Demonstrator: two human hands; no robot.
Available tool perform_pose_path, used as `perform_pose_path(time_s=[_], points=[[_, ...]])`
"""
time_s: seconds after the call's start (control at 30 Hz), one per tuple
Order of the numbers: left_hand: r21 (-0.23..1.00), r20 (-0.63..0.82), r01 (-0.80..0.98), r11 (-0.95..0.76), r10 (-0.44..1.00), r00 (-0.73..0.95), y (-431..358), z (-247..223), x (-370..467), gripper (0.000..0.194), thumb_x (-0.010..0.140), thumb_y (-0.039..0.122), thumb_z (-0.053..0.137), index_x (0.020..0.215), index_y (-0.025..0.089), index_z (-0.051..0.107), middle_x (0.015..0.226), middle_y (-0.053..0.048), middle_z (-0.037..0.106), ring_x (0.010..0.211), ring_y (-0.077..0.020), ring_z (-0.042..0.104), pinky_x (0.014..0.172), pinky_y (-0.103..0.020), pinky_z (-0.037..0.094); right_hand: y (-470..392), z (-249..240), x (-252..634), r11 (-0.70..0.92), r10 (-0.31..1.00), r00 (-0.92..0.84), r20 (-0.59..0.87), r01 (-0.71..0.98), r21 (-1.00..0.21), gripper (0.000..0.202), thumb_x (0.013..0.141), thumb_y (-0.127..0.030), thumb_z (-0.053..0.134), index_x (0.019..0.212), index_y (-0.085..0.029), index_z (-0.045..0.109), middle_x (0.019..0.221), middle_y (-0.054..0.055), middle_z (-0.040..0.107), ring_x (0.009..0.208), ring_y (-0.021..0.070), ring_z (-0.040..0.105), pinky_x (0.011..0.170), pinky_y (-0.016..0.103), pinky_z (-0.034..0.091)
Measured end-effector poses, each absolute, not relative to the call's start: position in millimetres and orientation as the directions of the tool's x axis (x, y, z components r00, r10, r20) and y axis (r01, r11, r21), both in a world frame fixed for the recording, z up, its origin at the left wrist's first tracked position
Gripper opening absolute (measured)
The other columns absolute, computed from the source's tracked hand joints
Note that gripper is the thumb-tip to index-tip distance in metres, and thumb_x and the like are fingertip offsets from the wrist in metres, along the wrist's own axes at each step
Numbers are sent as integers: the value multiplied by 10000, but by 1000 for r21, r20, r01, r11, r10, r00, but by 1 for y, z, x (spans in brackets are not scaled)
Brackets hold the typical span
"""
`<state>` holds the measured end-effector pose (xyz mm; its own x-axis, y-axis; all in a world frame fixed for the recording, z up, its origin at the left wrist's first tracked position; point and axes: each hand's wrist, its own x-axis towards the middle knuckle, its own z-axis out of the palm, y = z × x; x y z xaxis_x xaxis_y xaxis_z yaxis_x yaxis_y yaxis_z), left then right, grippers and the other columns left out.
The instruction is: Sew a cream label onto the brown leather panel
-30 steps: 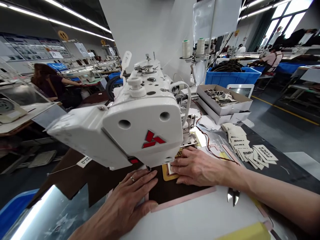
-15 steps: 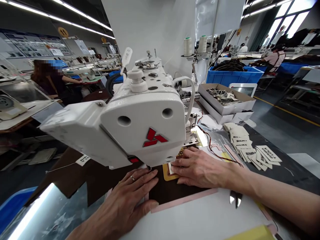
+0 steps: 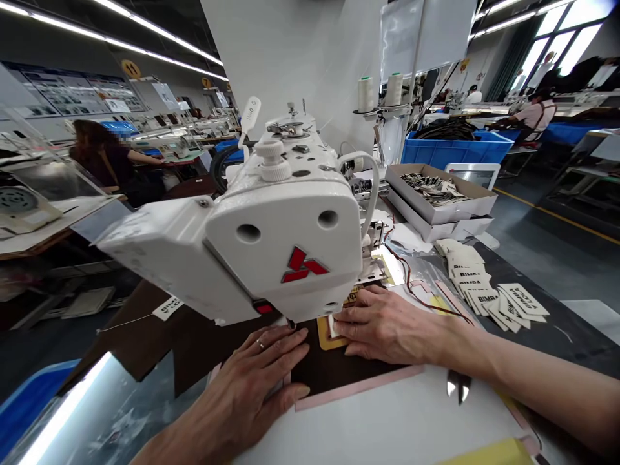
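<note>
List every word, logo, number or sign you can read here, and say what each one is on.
"BIMBA": on the fanned cream woven labels right of the right hand.
Red three-diamond logo, no words: on the sewing machine head.
Label on brown fabric: blurred.
White tag above machine: too small.
Yellow round signs, wall boards: unreadable.

The counter (image 3: 416, 426) had brown fabric (image 3: 194, 345), loose labels (image 3: 489, 294), a sewing machine (image 3: 271, 239) and snips (image 3: 458, 385) on it.
</note>
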<state>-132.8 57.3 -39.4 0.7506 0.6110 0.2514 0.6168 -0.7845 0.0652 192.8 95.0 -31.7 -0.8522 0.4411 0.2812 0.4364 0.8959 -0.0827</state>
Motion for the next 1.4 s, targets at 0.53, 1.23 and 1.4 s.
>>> perform_pose_path(time_s=[0.53, 1.23, 1.4], points=[[61, 302, 593, -803, 582, 756, 61, -37, -134, 345, 1062, 354, 603, 1372, 226, 682, 1475, -47, 653, 1377, -269, 590, 1141, -420, 516, 103, -35, 195, 906, 410, -859, 307, 424, -25, 318, 1113, -415, 527, 1283, -205, 695, 1277, 70, 740, 1024, 228, 593, 923, 388, 459], [102, 399, 551, -828, 542, 740, 70, -35, -138, 243, 1071, 191, 570, 1284, 194, 687, 1299, -63, 735, 1262, -210, 640, 1139, -360, 439, 115, -31, 192, 893, 426, -847, 318, 450, 5, 263, 1110, -350, 511, 1174, -187, 708, 1098, 66, 744, 927, 221, 542, 874, 371, 404], [120, 396, 558, -821, 555, 732, 69, -33, -138, 243, 1076, 205, 561, 1285, 200, 685, 1312, -68, 732, 1231, -211, 660, 1100, -357, 485, 115, -32, 192, 891, 431, -845, 318, 453, -4, 260, 1110, -347, 513, 1162, -190, 714, 1110, 66, 748, 919, 217, 558, 869, 371, 422]])
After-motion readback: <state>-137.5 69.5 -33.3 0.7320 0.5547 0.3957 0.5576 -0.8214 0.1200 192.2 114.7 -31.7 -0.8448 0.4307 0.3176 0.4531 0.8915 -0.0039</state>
